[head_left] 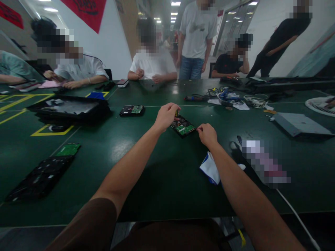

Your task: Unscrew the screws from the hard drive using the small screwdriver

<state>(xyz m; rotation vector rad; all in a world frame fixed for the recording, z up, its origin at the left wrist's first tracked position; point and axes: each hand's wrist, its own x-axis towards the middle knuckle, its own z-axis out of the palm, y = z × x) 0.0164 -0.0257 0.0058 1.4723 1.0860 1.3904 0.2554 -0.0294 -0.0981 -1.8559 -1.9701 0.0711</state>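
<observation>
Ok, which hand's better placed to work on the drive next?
Likely left: left hand sits on the hard drive gripping what looks like a small tool; right hand only touches its edge.

Dark green table [146,167] under my grip, yellow tape lines [15,103] far left of it. Beyond the grip, left: white wall [111,42], red banner [87,12]. Straight past it I see ceiling lights [175,3] down a corridor [167,33]; glass partition [235,24] beyond-right.
</observation>
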